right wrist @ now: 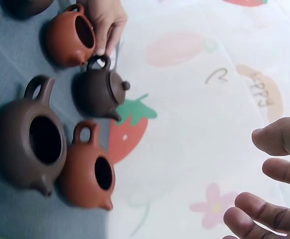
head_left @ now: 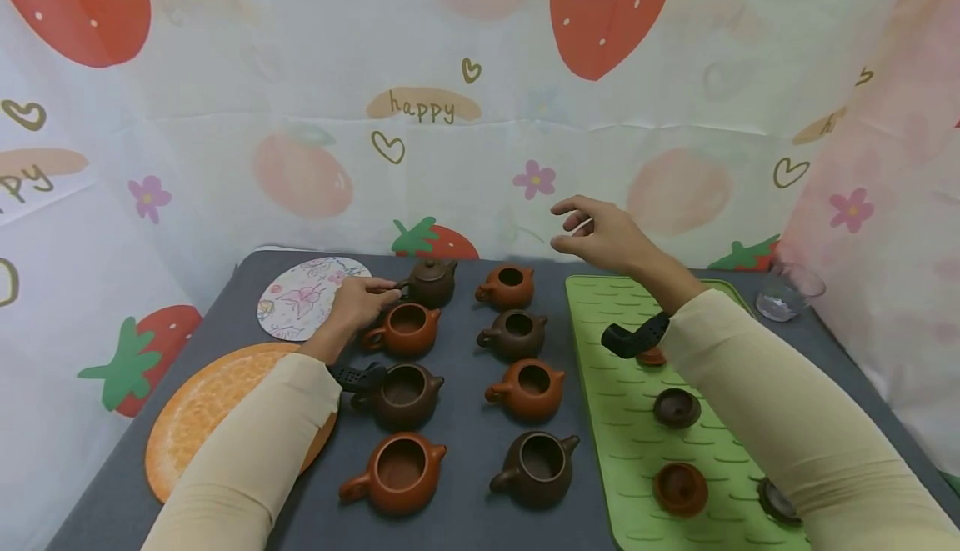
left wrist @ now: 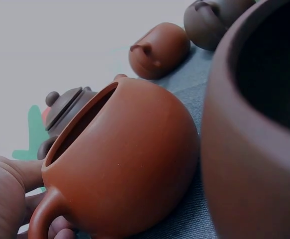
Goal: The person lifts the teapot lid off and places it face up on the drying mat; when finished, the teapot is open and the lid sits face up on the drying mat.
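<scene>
With its fingertips my left hand [head_left: 358,303] pinches the handle of a dark brown teapot [head_left: 432,283] at the far end of the left row. That teapot wears its lid, as the right wrist view also shows. Just nearer than it stands a lidless orange-brown teapot [head_left: 406,330], close to my left wrist; in the left wrist view its body hides part of the fingers. My right hand [head_left: 600,234] hangs in the air above the far edge of the green mat [head_left: 622,451], fingers apart and loosely bent, holding nothing.
More lidless teapots in orange and dark brown, such as the near right one [head_left: 538,472], form two rows. Several small lids, one dark [head_left: 677,408], lie on the mat. A glass [head_left: 783,293] stands far right. Two round mats, floral [head_left: 296,288] and orange [head_left: 202,409], lie left.
</scene>
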### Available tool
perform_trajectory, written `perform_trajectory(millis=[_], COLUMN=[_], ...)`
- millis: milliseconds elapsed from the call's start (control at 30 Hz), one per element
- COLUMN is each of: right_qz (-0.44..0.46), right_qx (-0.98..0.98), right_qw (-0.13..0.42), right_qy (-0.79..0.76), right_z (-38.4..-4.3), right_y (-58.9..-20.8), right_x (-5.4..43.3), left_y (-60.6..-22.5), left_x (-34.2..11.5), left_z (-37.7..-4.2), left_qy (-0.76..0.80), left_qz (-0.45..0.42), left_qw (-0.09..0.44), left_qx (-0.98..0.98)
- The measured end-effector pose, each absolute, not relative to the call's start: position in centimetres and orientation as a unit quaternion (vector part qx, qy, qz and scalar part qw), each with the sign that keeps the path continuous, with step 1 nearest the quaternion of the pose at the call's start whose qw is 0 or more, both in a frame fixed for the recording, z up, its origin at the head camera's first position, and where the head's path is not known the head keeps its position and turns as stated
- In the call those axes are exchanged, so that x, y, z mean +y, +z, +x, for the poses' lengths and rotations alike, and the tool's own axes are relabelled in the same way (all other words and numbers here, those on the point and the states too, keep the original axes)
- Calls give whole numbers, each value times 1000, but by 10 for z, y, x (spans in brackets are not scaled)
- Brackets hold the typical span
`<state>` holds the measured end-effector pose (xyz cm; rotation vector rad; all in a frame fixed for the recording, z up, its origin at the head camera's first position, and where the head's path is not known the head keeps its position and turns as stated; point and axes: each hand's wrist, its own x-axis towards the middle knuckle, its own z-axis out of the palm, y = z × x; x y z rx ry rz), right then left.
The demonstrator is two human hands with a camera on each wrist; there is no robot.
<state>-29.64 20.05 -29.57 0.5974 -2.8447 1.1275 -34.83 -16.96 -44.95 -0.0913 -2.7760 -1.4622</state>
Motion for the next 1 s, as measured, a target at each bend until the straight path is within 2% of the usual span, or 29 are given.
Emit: perform_trajectory(millis=[633,1000], right_qz=[221,183], right_qx=[-904,-892], right_qw=[11,-21], right_qy=[365,413], right_z=[-334,-348], right_y=[-332,-357], right_x=[130,98], left_y=[-446,-444], left_x=[-169,-167], left_z=[-347,-346], left_qy=[-448,-450], left_qz=[-27,-31], left_qw=[-6,-10], left_qx=[-894,-893])
